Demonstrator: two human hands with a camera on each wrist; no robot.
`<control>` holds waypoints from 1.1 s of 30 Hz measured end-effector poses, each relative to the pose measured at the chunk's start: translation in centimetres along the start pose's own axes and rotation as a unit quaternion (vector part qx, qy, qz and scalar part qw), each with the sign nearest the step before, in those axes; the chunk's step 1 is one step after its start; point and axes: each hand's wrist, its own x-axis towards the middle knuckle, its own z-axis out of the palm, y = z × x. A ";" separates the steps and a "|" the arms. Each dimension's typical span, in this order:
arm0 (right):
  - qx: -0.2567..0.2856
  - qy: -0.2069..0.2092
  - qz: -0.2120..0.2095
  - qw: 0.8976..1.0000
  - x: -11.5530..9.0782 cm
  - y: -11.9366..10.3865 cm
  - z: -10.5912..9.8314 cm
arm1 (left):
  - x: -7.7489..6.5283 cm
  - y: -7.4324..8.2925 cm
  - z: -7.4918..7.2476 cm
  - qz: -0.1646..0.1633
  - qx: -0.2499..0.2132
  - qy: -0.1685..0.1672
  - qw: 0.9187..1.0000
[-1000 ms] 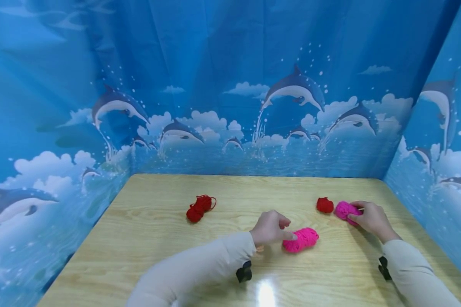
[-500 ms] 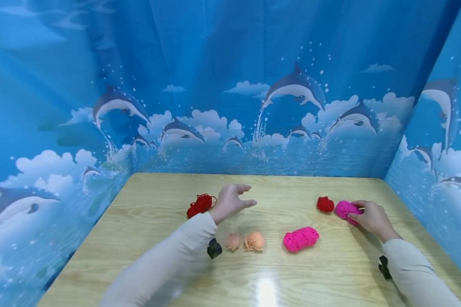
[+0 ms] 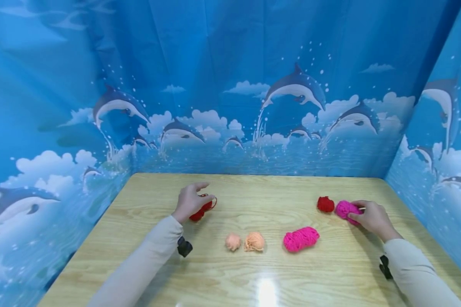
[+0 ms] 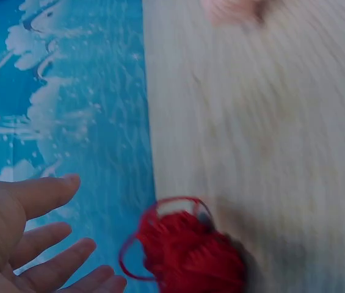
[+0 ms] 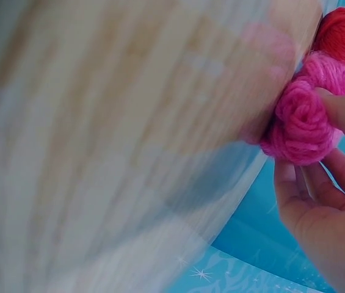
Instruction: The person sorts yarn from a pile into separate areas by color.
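At the left of the table, my left hand [image 3: 190,202] hovers above a red yarn skein [image 3: 200,213] with loose strands, partly covering it in the head view. The left wrist view shows that hand's fingers spread, apart from the red skein [image 4: 193,253]. On the right, my right hand [image 3: 373,218] holds a magenta yarn ball [image 3: 345,209] between thumb and fingers on the tabletop. In the right wrist view the thumb lies against the magenta ball [image 5: 300,122], with fingers around its far side. A small red yarn ball [image 3: 325,204] sits just left of it.
Two peach yarn balls, a smaller one [image 3: 232,241] and a larger one [image 3: 255,241], lie side by side near the middle of the wooden table [image 3: 215,277]. A bright pink skein [image 3: 301,239] lies to their right. A blue dolphin-print curtain [image 3: 230,106] stands behind the table.
My left hand has moved left from beside the bright pink skein, past the peach balls, to above the red skein. The right hand has stayed at the magenta ball.
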 end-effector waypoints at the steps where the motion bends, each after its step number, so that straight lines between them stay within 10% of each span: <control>1: 0.000 -0.002 0.001 1.000 0.0 0.0 0.0 | -0.1 -0.3 -0.1 -0.005 -0.001 0.004 1.000; 9: 0.010 -0.006 0.005 1.000 -0.1 -0.3 -0.1 | -0.6 -2.5 0.3 -0.053 -0.027 0.011 0.998; 33: 0.009 -0.011 0.019 1.000 0.0 -0.3 0.0 | -1.1 -5.5 2.2 -0.030 0.013 0.034 0.999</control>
